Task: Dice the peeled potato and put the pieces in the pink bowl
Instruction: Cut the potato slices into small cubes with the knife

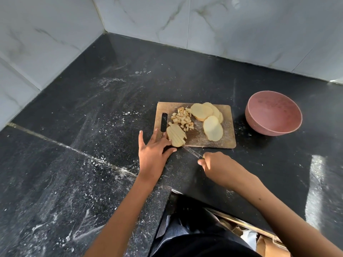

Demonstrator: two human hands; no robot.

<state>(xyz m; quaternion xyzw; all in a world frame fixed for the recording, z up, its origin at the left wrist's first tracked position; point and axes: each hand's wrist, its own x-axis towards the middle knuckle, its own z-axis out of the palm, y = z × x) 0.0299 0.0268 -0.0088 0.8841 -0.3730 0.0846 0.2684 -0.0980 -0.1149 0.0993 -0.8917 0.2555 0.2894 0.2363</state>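
Observation:
A wooden cutting board point(225, 125) lies on the black counter. On its near left corner sits a potato slice cut into strips point(176, 135). My left hand point(155, 148) steadies it with straight fingers touching its left side. My right hand point(215, 163) grips a knife point(192, 152), whose blade tip meets the strips at the board's front edge. A pile of small diced pieces point(182, 117) lies behind the strips. Whole potato slices point(207, 117) are stacked on the board's right half. The pink bowl point(273, 113) stands right of the board and looks to hold nothing.
The dusty black counter point(92, 117) forms an inner corner against white marble tiled walls point(55, 34). The counter's front edge runs just below my arms, with an open drawer or gap point(241, 227) beneath on the right.

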